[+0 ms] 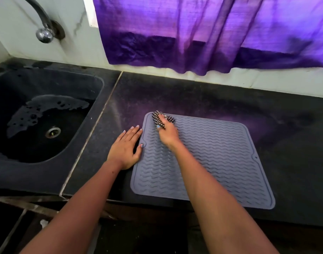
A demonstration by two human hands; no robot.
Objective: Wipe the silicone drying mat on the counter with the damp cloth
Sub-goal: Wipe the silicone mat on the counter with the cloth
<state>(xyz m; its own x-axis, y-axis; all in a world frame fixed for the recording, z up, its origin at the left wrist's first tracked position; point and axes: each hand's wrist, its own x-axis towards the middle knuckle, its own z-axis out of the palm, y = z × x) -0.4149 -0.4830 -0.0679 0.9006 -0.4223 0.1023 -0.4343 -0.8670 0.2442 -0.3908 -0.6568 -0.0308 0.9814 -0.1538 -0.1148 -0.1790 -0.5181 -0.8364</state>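
I am holding the damp cloth (pixel 161 117) bunched in my right hand (pixel 167 133), fingers curled round it, and pressing it onto the far left corner of the silicone drying mat (pixel 212 158). The cloth is a small checked weave, dark and light, crumpled into a wad that is sticking out beyond my knuckles toward the wall. My left hand (pixel 126 147) is lying flat and spread on the counter (pixel 193 99) just beside the mat's left edge, the thumb touching the rim near a small round hole there. The mat is grey, soft-looking, a rounded rectangle with a raised border and rows of wavy ridges across it. It is lying flat on dark speckled stone, its near edge at the counter's front. To my left, a dark sink (pixel 43 116) is holding patches of water around a metal drain.
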